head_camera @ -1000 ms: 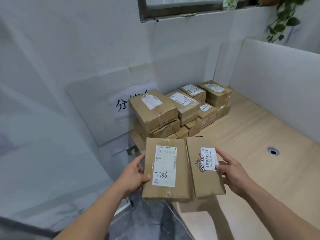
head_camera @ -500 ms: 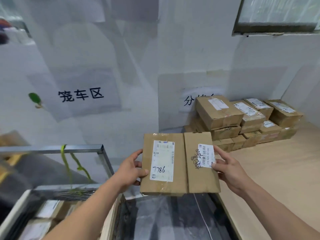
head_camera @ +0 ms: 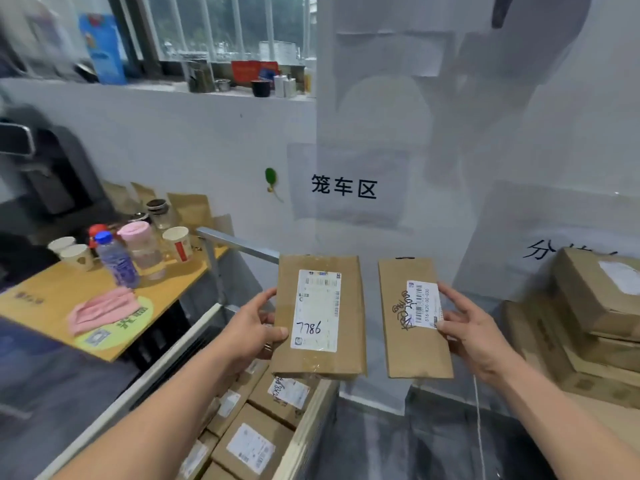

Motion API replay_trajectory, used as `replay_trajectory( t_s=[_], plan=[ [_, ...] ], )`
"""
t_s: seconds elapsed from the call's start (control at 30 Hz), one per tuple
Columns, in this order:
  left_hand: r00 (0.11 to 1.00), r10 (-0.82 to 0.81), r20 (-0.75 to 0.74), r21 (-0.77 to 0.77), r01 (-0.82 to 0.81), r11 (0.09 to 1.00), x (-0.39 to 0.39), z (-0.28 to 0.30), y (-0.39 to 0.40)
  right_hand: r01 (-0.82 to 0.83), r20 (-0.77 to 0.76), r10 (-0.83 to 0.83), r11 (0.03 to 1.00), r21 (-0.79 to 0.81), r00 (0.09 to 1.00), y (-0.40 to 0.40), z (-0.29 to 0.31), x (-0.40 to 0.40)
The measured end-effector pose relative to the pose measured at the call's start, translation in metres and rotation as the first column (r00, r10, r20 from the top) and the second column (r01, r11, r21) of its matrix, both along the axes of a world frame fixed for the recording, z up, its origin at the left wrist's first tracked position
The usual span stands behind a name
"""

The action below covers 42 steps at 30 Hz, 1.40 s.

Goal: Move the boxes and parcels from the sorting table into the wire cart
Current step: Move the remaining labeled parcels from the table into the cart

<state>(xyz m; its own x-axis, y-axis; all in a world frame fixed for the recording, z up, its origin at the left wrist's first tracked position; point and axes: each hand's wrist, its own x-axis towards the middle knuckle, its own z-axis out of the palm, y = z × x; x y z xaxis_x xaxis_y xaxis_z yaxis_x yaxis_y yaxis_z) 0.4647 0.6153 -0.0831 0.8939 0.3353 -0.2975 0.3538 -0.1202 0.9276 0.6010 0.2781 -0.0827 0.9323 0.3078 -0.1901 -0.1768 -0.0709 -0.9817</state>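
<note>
A flat brown parcel (head_camera: 320, 317) marked "7786" on its white label is gripped along its left edge by the left hand (head_camera: 252, 327), thumb laid on the front face and fingers curled behind. A second, narrower parcel (head_camera: 414, 318) with a barcode sticker and black scribble is pinched at its right edge by the right hand (head_camera: 474, 327), thumb pressed on the sticker. Both parcels are held upright in the air, side by side with a clear gap between them. The left parcel is held over the near corner of the wire cart (head_camera: 194, 344), whose metal rim runs below the left forearm. Inside the cart, labelled boxes (head_camera: 256, 441) are packed flat in rows. To the right, a stack of boxes (head_camera: 588, 327) is seen on the sorting table (head_camera: 609, 424). On the left, a wooden side table (head_camera: 52, 299) is loaded with paper cups (head_camera: 178, 244), a water bottle (head_camera: 116, 259) and a pink cloth (head_camera: 100, 308). A wall sign (head_camera: 343, 186) with black characters is fixed behind the parcels.
</note>
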Motion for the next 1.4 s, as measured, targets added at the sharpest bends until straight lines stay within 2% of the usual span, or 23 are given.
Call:
replay_trajectory(
  t_s=[0.1, 0.27, 0.53, 0.7, 0.9, 1.1, 1.4],
  plan=[
    [0.994, 0.110, -0.015, 0.059, -0.109, 0.992, -0.031, 0.006, 0.017, -0.121, -0.002, 0.121, 0.993, -0.003, 0.993, 0.026, 0.006, 0.008],
    [0.956, 0.292, -0.005, 0.033, -0.291, 0.956, -0.084, 0.010, 0.019, -0.287, 0.008, 0.287, 0.958, -0.010, 0.958, 0.060, 0.006, 0.013],
    [0.851, 0.525, -0.011, 0.089, -0.523, 0.848, -0.178, 0.012, -0.005, -0.470, -0.016, 0.470, 0.883, 0.001, 0.883, 0.119, -0.013, -0.004],
    [0.773, 0.634, -0.008, 0.049, -0.633, 0.773, -0.232, 0.006, -0.006, -0.573, -0.045, 0.572, 0.820, 0.009, 0.819, 0.157, -0.020, -0.032],
    [0.695, 0.719, -0.004, 0.034, -0.718, 0.695, -0.293, -0.002, 0.008, -0.664, -0.060, 0.663, 0.748, -0.001, 0.747, 0.202, -0.018, -0.077],
    [0.644, 0.762, -0.062, 0.011, -0.763, 0.646, -0.360, -0.030, 0.042, -0.708, -0.060, 0.706, 0.706, -0.030, 0.706, 0.253, -0.023, -0.137],
    [0.588, 0.798, -0.132, -0.066, -0.809, 0.584, -0.478, -0.078, 0.111, -0.766, -0.126, 0.756, 0.634, -0.105, 0.643, 0.347, -0.064, -0.250]
  ],
)
